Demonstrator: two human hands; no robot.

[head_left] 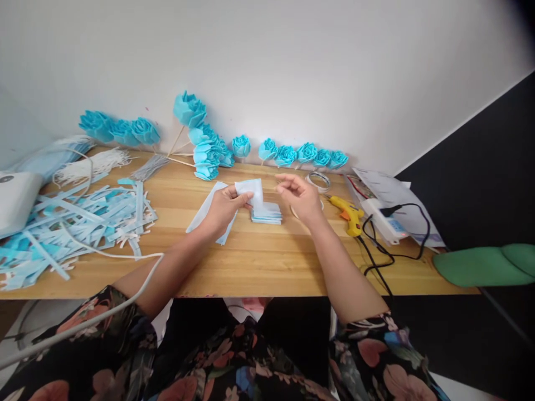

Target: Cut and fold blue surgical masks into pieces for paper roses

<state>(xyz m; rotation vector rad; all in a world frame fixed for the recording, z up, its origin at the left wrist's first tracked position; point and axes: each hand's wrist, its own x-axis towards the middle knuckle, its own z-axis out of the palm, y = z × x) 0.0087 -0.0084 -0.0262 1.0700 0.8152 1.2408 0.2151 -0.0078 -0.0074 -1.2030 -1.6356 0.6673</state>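
Note:
My left hand [223, 209] pinches a pale blue-white piece of cloth [252, 192] between thumb and fingers. Just to its right my right hand [303, 197] is raised, fingers loosely bent and thumb apart from them, with nothing visible in it. Under and beside the held piece sits a small stack of folded light blue cloth pieces [266, 214]. Longer pale blue strips [204, 210] lie flat behind and below my left hand. A roll of tape [318, 181] rests beyond my right hand, and another ring-shaped roll is partly hidden beneath it.
Blue fabric flowers [307, 151] line the wall, some on sticks. Cut strips [87, 217] are heaped at left near a white device [16, 200]. A yellow glue gun [349, 214], a white power strip [387, 223] and papers [397, 197] lie right. A white cable [144, 284] crosses my left arm.

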